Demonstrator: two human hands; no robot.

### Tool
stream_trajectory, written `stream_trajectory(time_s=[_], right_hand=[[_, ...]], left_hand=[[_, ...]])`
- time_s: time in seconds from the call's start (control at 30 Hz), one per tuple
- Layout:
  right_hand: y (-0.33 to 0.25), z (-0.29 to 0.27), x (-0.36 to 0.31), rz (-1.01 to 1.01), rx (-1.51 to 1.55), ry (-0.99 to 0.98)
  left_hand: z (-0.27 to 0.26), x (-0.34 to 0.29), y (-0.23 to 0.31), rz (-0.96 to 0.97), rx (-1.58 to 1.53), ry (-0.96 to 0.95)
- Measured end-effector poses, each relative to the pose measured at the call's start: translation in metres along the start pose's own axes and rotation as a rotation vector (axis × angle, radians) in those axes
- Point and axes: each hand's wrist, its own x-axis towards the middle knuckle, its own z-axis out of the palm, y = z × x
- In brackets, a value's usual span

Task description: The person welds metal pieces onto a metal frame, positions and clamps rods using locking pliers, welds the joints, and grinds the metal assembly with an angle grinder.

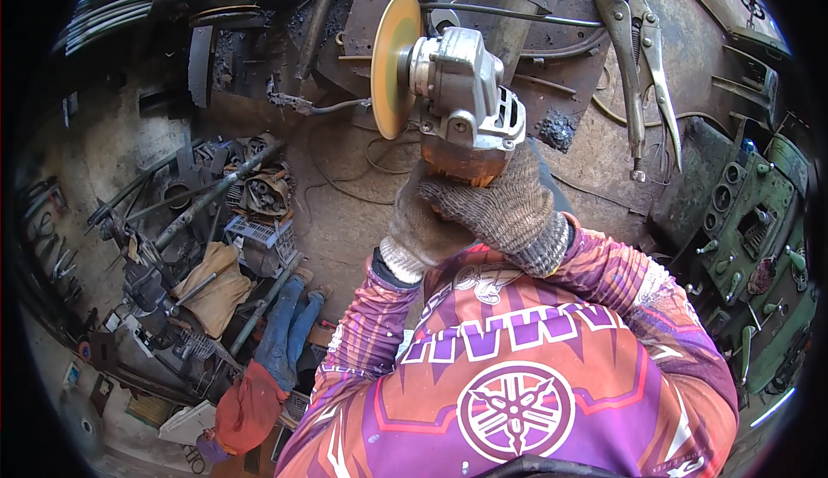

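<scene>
Both my hands wear grey-brown knit gloves and are closed together around the body of an angle grinder (470,81). My left hand (421,223) wraps the body from the left side. My right hand (509,206) grips it from the right, its fingers lapping over toward the left glove. The grinder has a bare metal gear head and an orange-brown housing, mostly hidden under the gloves. A yellowish disc (396,66) stands nearly upright on its left side, and I cannot tell whether it spins. Beyond the grinder lies a dark steel worktop (366,12).
Large locking pliers (638,72) hang at the worktop's right. An electrode holder with cable (319,107) lies left of the disc. At right stands a green machine (759,228) with levers. Scrap metal (259,189) piles up at left, near another person (250,405). Cables (345,180) trail across the floor.
</scene>
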Motion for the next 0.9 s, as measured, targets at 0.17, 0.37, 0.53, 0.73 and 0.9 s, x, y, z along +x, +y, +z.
stream_trajectory(time_s=[0.17, 0.37, 0.53, 0.73, 0.9], right_hand=[[0.002, 0.0, 0.0, -0.026, -0.023, 0.017], [0.005, 0.0, 0.001, -0.084, -0.013, 0.031], [0.0, -0.001, 0.0, -0.157, -0.084, 0.029], [0.006, 0.0, 0.0, -0.055, -0.083, 0.02], [0.002, 0.0, 0.0, -0.112, -0.036, 0.007]], left_hand=[[-0.002, 0.0, 0.002, 0.048, 0.089, -0.009], [-0.002, -0.001, 0.002, 0.038, 0.099, -0.03], [-0.004, 0.001, 0.002, 0.048, -0.007, -0.012], [-0.003, 0.002, 0.003, 0.099, 0.088, -0.032], [-0.004, -0.001, 0.004, 0.0, 0.073, -0.059]])
